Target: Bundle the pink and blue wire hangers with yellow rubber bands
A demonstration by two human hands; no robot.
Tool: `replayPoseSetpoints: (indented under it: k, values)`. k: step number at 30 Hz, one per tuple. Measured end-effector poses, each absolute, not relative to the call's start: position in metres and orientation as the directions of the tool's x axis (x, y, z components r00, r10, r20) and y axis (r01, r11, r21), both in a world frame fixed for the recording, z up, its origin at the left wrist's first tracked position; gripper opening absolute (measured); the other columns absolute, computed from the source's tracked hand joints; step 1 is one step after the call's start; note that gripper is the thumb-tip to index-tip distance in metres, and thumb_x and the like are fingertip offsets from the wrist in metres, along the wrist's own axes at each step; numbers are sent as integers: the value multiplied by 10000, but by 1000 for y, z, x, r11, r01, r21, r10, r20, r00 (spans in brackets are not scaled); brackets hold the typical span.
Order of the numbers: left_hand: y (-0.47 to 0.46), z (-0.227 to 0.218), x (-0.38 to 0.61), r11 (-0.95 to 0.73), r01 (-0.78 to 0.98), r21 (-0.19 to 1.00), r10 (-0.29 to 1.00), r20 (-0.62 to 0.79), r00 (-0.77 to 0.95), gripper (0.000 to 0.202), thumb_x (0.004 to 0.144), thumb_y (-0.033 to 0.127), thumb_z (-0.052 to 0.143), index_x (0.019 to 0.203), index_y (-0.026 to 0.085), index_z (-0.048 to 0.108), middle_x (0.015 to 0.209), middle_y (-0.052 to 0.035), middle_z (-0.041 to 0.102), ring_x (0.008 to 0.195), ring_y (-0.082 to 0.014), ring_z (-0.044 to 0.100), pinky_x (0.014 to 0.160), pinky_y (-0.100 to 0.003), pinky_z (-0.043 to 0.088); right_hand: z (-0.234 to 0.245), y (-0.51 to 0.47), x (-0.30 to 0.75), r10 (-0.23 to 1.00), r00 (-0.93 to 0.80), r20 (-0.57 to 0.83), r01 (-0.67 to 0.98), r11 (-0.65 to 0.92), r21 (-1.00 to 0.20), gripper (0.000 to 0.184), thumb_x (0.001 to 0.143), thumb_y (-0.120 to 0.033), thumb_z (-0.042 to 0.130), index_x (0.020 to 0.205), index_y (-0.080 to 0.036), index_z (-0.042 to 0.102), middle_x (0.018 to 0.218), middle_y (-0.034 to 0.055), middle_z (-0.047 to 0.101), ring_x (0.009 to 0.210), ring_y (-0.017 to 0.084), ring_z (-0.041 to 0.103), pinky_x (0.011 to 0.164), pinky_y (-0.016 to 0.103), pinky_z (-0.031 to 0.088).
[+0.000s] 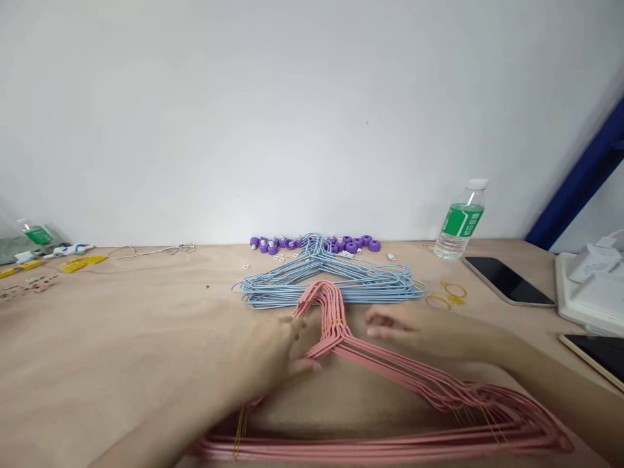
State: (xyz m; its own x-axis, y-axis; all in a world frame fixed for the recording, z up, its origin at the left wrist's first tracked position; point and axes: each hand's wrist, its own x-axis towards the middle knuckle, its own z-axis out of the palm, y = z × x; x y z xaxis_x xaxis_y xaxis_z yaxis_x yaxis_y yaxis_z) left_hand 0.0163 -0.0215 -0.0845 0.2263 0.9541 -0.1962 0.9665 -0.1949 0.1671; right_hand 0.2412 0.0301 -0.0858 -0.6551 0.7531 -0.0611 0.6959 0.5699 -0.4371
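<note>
A bundle of pink wire hangers (394, 367) lies in front of me, its hooks pointing away. Yellow rubber bands wrap the bundle at the neck and near both lower corners. My left hand (268, 354) is at the left of the neck, slightly blurred, thumb and fingers apart; whether it touches the wire cannot be made out. To the right of the hooks, my right hand (402, 328) hovers with fingers loosely bent and thumb apart, holding nothing. Behind the pink hooks lies a stack of light blue wire hangers (326, 286).
Purple caps (351, 247) and small white parts line the wall. A water bottle (461, 221), loose yellow rubber bands (454, 290), a phone (509, 281), a second phone (597, 354) and a white power strip (568, 292) stand right. Yellow pieces (82, 262) and a cord (151, 251) lie left.
</note>
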Motion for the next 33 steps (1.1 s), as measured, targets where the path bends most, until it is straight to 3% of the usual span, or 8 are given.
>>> replayPoseSetpoints:
  k: [2, 4, 7, 12, 18, 25, 33]
  values:
    - [2, -66, 11, -170, 968, 187, 971, -137, 197, 305, 778, 417, 542, 966, 185, 602, 896, -57, 660, 783, -212, 610, 666, -302, 459, -81, 55, 240, 766, -640, -64, 715, 562, -417, 292, 858, -357, 385, 915, -178, 608, 913, 51, 668, 811, 174, 606, 695, 271, 455]
    - [36, -53, 7, -133, 980, 150, 988, -60, 143, 271, 831, 341, 488, 969, 133, 594, 931, -91, 644, 855, -218, 590, 755, -338, 447, -80, 83, 233, 820, -571, 49, 780, 560, -280, 263, 850, -303, 421, 968, -160, 609, 1011, 78, 645, 926, 198, 585, 799, 299, 440]
    - [90, -53, 6, -85, 991, 103, 996, -12, 86, 236, 863, 297, 467, 976, 117, 570, 1012, -87, 598, 949, -207, 556, 832, -402, 438, -89, 117, 219, 852, -511, 115, 822, 523, -223, 332, 841, -263, 464, 1120, -107, 556, 1193, 153, 549, 1105, 260, 496, 916, 359, 375]
    - [135, -86, 10, -137, 986, 95, 989, -50, 142, 270, 832, 330, 532, 1010, 129, 559, 1024, -52, 578, 895, -206, 571, 772, -386, 489, -110, 134, 207, 865, -488, 117, 841, 501, -205, 219, 850, -185, 465, 980, -115, 626, 1028, 127, 636, 975, 214, 582, 847, 335, 434]
    - [138, -103, 15, -158, 980, 117, 987, 43, 154, 247, 845, 307, 517, 1016, 132, 551, 1013, -61, 580, 887, -187, 574, 770, -386, 491, -125, 140, 213, 894, -404, 191, 864, 442, -239, 166, 853, -250, 501, 923, -125, 585, 969, 47, 613, 906, 153, 578, 814, 374, 462]
    - [132, -104, 18, -163, 969, 186, 979, 153, 135, 219, 854, 292, 505, 992, 130, 557, 982, -56, 589, 869, -175, 579, 762, -373, 495, -120, 138, 216, 890, -378, 255, 848, 444, -291, 149, 798, -89, 499, 903, -123, 600, 993, 79, 650, 947, 160, 589, 820, 262, 444]
    - [130, -115, 13, -122, 978, 167, 979, 185, 91, 213, 849, 281, 515, 987, 124, 553, 943, -50, 592, 831, -165, 583, 733, -360, 501, -128, 135, 207, 858, -390, 335, 855, 472, -215, 176, 799, -99, 473, 922, -142, 591, 963, 103, 649, 940, 212, 591, 786, 297, 435]
